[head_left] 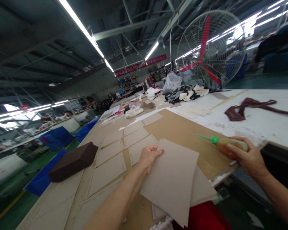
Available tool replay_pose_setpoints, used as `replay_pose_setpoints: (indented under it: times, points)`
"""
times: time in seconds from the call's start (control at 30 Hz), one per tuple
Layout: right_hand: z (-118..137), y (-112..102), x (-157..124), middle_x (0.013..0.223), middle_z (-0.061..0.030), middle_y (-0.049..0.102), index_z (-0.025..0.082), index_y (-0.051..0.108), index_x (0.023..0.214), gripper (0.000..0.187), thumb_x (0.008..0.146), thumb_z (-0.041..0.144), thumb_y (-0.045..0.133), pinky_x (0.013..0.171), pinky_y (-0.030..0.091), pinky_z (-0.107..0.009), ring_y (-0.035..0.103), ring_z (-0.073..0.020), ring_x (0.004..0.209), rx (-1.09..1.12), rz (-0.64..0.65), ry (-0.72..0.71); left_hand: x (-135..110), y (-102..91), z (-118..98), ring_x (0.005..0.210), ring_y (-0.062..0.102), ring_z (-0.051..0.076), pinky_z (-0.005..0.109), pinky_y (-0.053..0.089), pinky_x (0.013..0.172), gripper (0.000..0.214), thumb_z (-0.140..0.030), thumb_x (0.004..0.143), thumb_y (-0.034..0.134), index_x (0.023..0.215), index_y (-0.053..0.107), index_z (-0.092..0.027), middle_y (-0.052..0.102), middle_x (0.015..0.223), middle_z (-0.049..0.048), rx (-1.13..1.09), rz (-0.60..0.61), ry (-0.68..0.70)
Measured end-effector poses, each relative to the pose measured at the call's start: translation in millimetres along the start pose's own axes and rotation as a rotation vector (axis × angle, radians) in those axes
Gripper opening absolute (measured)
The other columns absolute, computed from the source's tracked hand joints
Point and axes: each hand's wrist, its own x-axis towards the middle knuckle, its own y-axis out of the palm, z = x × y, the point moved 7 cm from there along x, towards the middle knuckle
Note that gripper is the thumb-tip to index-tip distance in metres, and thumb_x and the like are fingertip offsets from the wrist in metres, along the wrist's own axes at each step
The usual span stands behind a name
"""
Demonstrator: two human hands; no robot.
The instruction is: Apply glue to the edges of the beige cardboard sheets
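My left hand (150, 156) is closed on the edge of a beige cardboard sheet (172, 175), thumb on top. More sheets lie under it, partly hidden, at the table's near edge. In my right hand (251, 159) is a squeeze bottle (227, 145) with amber contents and a long green nozzle; it is tilted on its side, the nozzle pointing left over bare brown board (182, 131). Rows of similar beige sheets (108, 166) lie flat on the table to the left of my left hand.
A dark brown block (73, 161) sits at the table's left edge, beside blue bins (56, 139). Fabric scraps (186, 94) and a plastic bag (172, 82) are piled farther back. A large fan (211, 51) stands behind the white table, where a brown strip (247, 108) lies.
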Motion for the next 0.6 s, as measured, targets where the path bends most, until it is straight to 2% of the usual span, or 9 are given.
replay_pose_setpoints:
  times: [0.07,0.13,0.27,0.43,0.6]
  points:
    - [1,0,0,0.079,-0.0028,0.061,0.026,0.062,0.099,0.047,0.061,0.050,0.075,0.048,0.053,-0.030,0.057,-0.0211,0.061,0.006,0.004,-0.012,6,8.2,15,0.058,0.063,0.014,0.028,0.051,0.058,0.025,-0.031,0.074,0.070,0.091,0.063,-0.014,0.069,0.072,0.0000,0.066,-0.010,0.000]
    - [1,0,0,0.078,-0.0017,0.060,0.028,0.063,0.097,0.045,0.060,0.050,0.076,0.048,0.053,-0.031,0.056,-0.0209,0.062,0.000,0.003,-0.029,11,12.0,25,0.061,0.062,0.012,0.029,0.052,0.061,0.022,-0.034,0.083,0.062,0.092,0.062,-0.013,0.067,0.075,-0.0003,0.148,-0.027,-0.004]
    - [0,-1,2,0.077,-0.0002,0.059,0.029,0.063,0.097,0.044,0.060,0.050,0.076,0.046,0.051,-0.030,0.055,-0.0203,0.061,0.001,-0.005,-0.046,17,10.2,34,0.062,0.060,0.011,0.029,0.051,0.062,0.025,-0.037,0.086,0.057,0.084,0.063,-0.013,0.064,0.073,-0.0010,0.343,-0.061,-0.029]
    - [-4,0,3,0.078,-0.0002,0.059,0.026,0.062,0.101,0.047,0.062,0.049,0.076,0.046,0.049,-0.029,0.054,-0.0190,0.061,0.002,-0.001,-0.047,21,5.0,25,0.067,0.058,0.012,0.028,0.049,0.065,0.020,-0.032,0.083,0.061,0.074,0.061,-0.014,0.062,0.074,-0.0014,0.481,-0.069,-0.006]
    - [-3,0,3,0.077,0.0001,0.059,0.024,0.062,0.100,0.047,0.062,0.047,0.076,0.046,0.048,-0.027,0.053,-0.0173,0.061,0.015,0.009,-0.048,19,0.8,4,0.051,0.050,0.009,0.023,0.043,0.054,0.023,-0.031,0.078,0.066,0.065,0.058,-0.015,0.054,0.057,-0.0059,0.372,-0.017,0.048]
